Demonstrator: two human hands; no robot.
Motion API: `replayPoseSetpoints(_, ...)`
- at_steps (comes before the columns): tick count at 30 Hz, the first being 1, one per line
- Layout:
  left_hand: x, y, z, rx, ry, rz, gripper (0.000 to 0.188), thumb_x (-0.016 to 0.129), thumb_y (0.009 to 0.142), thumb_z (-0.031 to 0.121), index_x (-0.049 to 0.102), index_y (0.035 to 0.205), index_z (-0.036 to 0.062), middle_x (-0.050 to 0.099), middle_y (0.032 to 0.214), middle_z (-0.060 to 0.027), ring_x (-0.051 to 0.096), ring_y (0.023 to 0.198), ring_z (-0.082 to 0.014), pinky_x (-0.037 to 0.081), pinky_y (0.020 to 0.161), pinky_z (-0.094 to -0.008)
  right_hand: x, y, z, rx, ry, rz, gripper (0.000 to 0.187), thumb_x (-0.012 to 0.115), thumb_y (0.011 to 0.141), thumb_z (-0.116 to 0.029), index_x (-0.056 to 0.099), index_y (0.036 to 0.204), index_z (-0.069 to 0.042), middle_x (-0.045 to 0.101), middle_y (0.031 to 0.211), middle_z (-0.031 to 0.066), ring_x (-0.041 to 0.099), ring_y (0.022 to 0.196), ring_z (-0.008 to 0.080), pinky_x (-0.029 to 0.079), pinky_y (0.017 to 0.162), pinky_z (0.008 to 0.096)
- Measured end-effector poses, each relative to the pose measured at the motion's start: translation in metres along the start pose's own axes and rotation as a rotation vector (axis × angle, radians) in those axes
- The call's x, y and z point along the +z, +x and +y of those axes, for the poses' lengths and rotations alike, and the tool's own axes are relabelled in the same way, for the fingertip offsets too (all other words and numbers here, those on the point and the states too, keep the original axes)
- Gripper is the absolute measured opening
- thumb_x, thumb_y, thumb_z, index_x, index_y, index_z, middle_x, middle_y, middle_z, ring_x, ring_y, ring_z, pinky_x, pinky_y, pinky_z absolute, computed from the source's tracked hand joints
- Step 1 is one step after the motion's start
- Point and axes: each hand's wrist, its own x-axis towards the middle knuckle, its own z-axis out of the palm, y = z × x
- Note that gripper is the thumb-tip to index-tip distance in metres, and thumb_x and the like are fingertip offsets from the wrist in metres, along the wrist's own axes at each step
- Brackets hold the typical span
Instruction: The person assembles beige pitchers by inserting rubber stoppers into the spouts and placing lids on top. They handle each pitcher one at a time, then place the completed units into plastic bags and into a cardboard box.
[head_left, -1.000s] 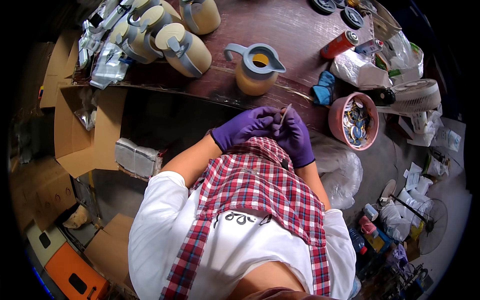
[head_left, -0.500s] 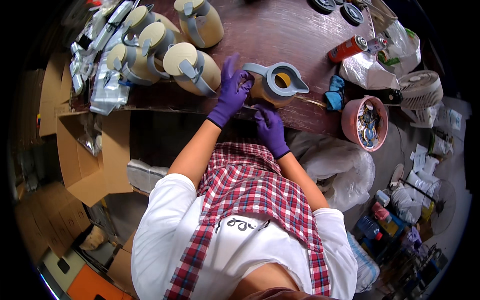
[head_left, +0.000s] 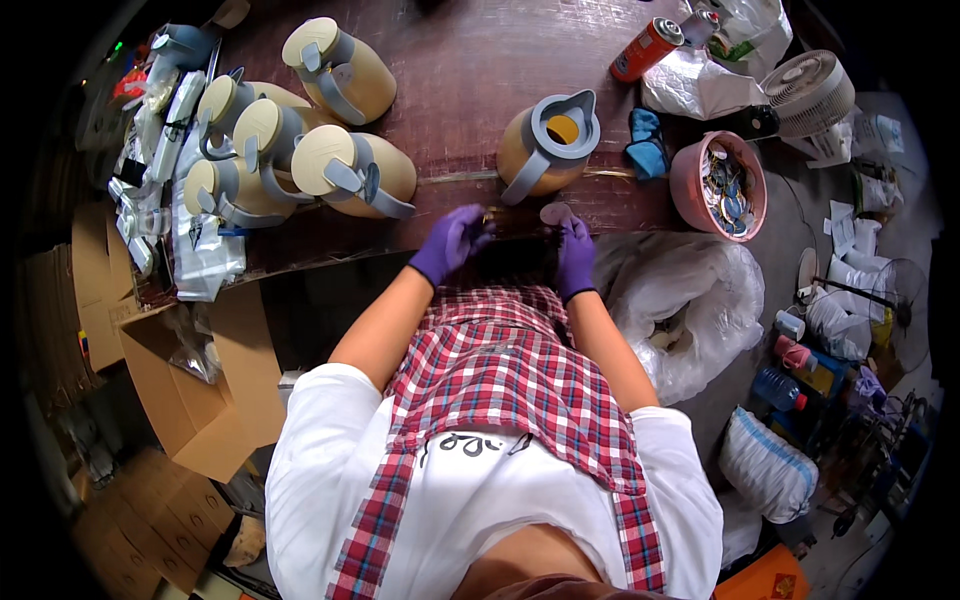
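Note:
Between thumb and fingers, my right hand [head_left: 575, 252] pinches a small flat round disc [head_left: 553, 213] at the table's near edge. My left hand [head_left: 453, 243] is level with it, fingers curved and apart, slightly blurred; I make out nothing held in it. Just beyond my right hand a tan jug [head_left: 527, 135] stands upright with no lid. Its grey handle points toward me, its spout away, and a yellowish inside shows through the round mouth. Neither hand touches it. Several similar jugs [head_left: 388, 170] with cream lids and grey handles are grouped on the left.
A pink bucket [head_left: 688, 185] of small round pieces sits at the table's right edge, beside a blue cloth [head_left: 647, 145], a red spray can [head_left: 648, 50] and a white fan [head_left: 808, 92]. Plastic packets [head_left: 207, 250] lie at far left. Below are an open carton [head_left: 235, 375] and a clear plastic bag [head_left: 700, 290].
Both hands have come off the jug and back to the table edge. The jug has turned, its handle now toward me. A round disc now shows in my right hand. The view has shifted.

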Motion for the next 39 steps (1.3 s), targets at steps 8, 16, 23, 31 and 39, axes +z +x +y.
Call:
replayPoseSetpoints(8, 0.071, 0.011, 0.089, 0.835, 0.737, -0.278, 0.018, 0.053, 0.103, 0.016, 0.059, 0.112, 0.0018, 0.068, 0.106, -0.0087, 0.066, 0.094, -0.0164, 0.055, 0.080, -0.0302, 0.041, -0.025, -0.052, -0.571, -0.112, -0.033, 0.016, 0.056, 0.101, -0.009, 0.063, 0.114, -0.002, 0.065, 0.114, 0.0047, 0.059, 0.104, 0.0145, 0.045, 0.094, 0.0283)
replayPoseSetpoints(16, 0.099, -0.030, 0.085, 0.297, -0.109, -0.618, 0.031, 0.050, 0.106, 0.020, 0.054, 0.130, 0.0005, 0.062, 0.113, -0.0029, 0.061, 0.102, -0.0151, 0.049, 0.094, -0.0295, 0.069, -0.042, -0.154, -1.406, -0.822, -0.132, 0.021, 0.067, 0.089, -0.020, 0.064, 0.106, -0.009, 0.065, 0.123, 0.0082, 0.054, 0.126, 0.0312, 0.035, 0.108, 0.0503)
replayPoseSetpoints(23, 0.095, -0.061, 0.096, 0.612, 0.617, -0.435, 0.030, 0.056, 0.097, 0.005, 0.064, 0.126, 0.0046, 0.064, 0.117, -0.0065, 0.061, 0.111, -0.0200, 0.047, 0.099, -0.0326, 0.069, -0.039, -0.151, -1.389, -0.930, -0.160, 0.020, 0.071, 0.082, -0.020, 0.067, 0.100, -0.011, 0.066, 0.114, 0.0026, 0.056, 0.119, 0.0279, 0.038, 0.100, 0.0497)
replayPoseSetpoints(31, 0.117, -0.062, 0.098, 1.289, 1.383, -0.084, 0.044, 0.060, 0.079, 0.002, 0.076, 0.112, 0.0255, 0.064, 0.096, -0.0064, 0.056, 0.099, -0.0258, 0.043, 0.089, -0.0359, 0.066, -0.030, -0.149, -1.422, -0.922, -0.225, 0.028, 0.073, 0.077, -0.018, 0.068, 0.105, -0.014, 0.066, 0.115, 0.0017, 0.055, 0.119, 0.0271, 0.038, 0.100, 0.0495)
replayPoseSetpoints(39, 0.111, -0.070, 0.145, 1.568, 1.432, 0.260, 0.043, 0.061, 0.075, -0.005, 0.078, 0.101, 0.0235, 0.062, 0.103, -0.0061, 0.051, 0.093, -0.0247, 0.041, 0.086, -0.0369, 0.064, -0.034, -0.153, -1.382, -0.903, -0.301, 0.032, 0.073, 0.081, -0.019, 0.068, 0.112, -0.015, 0.067, 0.112, 0.0025, 0.058, 0.116, 0.0245, 0.037, 0.105, 0.0480)
